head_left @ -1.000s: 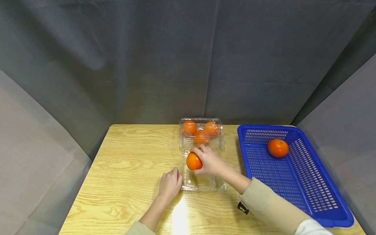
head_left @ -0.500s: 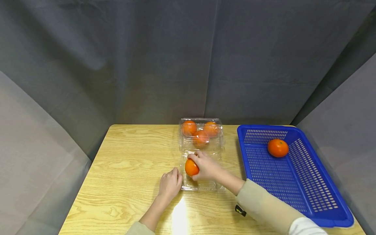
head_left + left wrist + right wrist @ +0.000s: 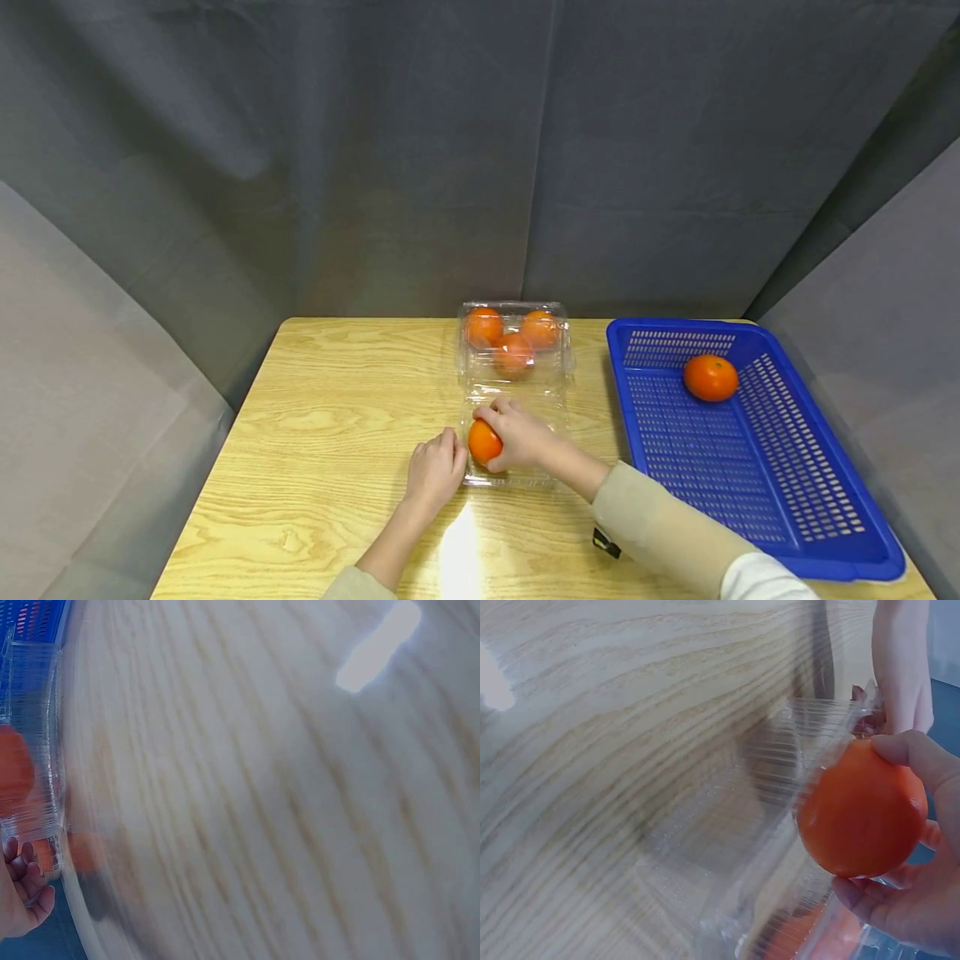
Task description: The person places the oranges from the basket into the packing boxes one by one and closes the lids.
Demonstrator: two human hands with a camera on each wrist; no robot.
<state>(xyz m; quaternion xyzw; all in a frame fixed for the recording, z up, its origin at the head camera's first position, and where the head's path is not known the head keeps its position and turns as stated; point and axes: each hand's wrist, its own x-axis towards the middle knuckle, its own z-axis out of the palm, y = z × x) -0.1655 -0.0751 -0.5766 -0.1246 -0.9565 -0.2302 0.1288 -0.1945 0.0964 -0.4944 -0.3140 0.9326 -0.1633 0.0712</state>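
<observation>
Right hand (image 3: 519, 437) fingers gripping orange fruit (image 3: 484, 442), clear box's (image 3: 553, 371) near half. Left hand (image 3: 437, 468) touches box around 8 o'clock; can't tell if fingers grip. Basket (image 3: 690, 454), 3 o'clock.

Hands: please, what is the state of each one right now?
Left hand: at the edge of the box; open or closed cannot be told.
Right hand: holding a fruit.

Five orange fruits (image 3: 710, 378), one clear container (image 3: 551, 367), one blue basket (image 3: 697, 450), two hands (image 3: 435, 469), one table (image 3: 337, 417).
</observation>
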